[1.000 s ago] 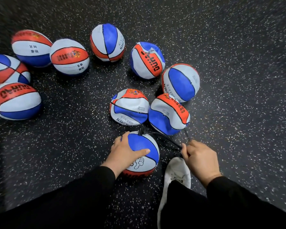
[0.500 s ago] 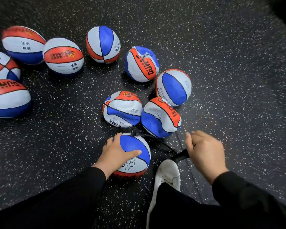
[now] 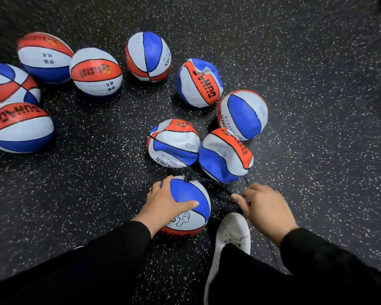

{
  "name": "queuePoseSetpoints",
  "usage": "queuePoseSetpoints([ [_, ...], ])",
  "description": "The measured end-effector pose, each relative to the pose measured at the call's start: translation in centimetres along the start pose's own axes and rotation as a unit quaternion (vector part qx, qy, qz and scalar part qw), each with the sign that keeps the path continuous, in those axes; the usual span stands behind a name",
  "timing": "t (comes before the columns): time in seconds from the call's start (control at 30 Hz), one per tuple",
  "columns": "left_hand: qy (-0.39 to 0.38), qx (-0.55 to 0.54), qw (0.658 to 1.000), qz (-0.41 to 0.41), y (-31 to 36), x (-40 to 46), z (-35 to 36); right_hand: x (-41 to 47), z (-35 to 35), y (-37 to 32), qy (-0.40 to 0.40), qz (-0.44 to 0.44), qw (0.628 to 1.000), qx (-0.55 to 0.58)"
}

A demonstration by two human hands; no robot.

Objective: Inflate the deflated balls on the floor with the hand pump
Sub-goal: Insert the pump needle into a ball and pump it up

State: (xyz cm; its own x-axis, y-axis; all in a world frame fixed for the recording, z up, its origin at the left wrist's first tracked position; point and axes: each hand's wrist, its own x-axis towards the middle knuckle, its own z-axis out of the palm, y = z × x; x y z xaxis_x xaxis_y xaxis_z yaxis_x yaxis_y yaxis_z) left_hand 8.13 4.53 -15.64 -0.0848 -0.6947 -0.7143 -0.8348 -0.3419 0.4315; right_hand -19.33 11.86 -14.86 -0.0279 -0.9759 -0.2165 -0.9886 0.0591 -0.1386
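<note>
Ball (image 3: 189, 194) under left hand (image 3: 163, 205); pump handle (image 3: 243, 200) in right hand (image 3: 264, 208).

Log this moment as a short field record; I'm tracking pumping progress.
ball being pumped: ball under the left hand, hose plugged into its top
left hand: left hand rests on that ball, fingers spread
right hand: right hand grips the pump handle; pump mostly hidden
foot: white shoe beside the ball
crumpled balls: five, just beyond the hands
round balls: five, far left
floor: speckled black floor

Crumpled balls (image 3: 173, 143) beside pumped ball (image 3: 188, 195)
</note>
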Motion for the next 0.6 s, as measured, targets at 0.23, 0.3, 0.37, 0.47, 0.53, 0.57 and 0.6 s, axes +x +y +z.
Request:
queuePoseSetpoints([
  [0.23, -0.042, 0.029, 0.998, 0.044, -1.7, -0.2, -0.7, 6.0, -5.8, -4.6, -0.068, -0.072, 0.976, 0.193],
  [0.3, -0.043, 0.060, 0.995, 0.074, -2.2, -0.3, -1.1, 8.2, -5.4, -6.7, -0.144, -0.086, 0.969, 0.180],
  [0.37, -0.042, 0.112, 0.985, 0.124, -2.5, -0.5, -1.3, 10.0, -4.4, -8.2, -0.212, -0.097, 0.962, 0.139],
  [0.47, -0.037, 0.142, 0.975, 0.164, -2.3, -0.5, -1.1, 11.1, -2.9, -9.3, -0.296, -0.090, 0.944, 0.118],
  [0.53, -0.024, 0.110, 0.982, 0.150, -2.2, -0.5, -0.7, 11.1, -2.5, -9.8, -0.315, -0.076, 0.937, 0.129],
  [0.57, -0.017, 0.094, 0.985, 0.143, -2.2, -0.5, -0.6, 11.1, -2.4, -9.8, -0.318, -0.065, 0.936, 0.137],
  [0.6, -0.011, 0.082, 0.987, 0.139, -2.3, -0.6, -0.5, 11.0, -2.3, -9.7, -0.319, -0.052, 0.935, 0.148],
])
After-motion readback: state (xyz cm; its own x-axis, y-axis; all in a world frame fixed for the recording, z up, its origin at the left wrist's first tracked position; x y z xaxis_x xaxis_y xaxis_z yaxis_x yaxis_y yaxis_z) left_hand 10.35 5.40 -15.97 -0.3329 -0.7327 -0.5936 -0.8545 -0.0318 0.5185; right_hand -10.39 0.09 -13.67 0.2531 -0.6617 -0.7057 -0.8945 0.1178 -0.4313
